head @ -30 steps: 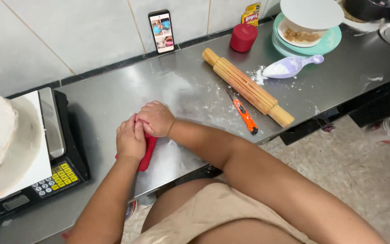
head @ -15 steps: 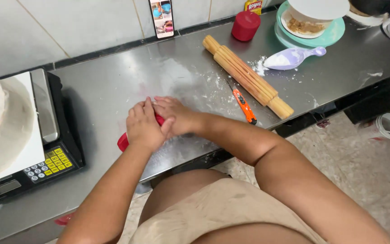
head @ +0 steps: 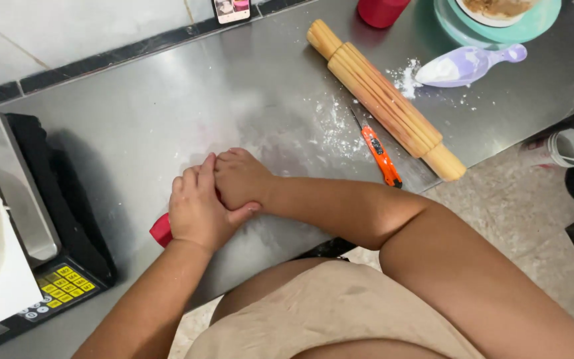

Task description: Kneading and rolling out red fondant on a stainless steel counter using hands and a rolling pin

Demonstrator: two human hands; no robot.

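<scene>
Below, left hand [head: 197, 211] over red tool [head: 161, 231], right hand [head: 242, 179] alongside

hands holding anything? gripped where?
Both hands, left hand over right hand, cover a red tool on the steel counter; only its near end shows, so the grip cannot be told.

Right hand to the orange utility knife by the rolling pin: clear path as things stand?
Probably yes. The right hand lies under the left hand on a red tool, so it must slip free first. The bare floured steel table lies between it and the orange utility knife; nothing blocks.
</scene>
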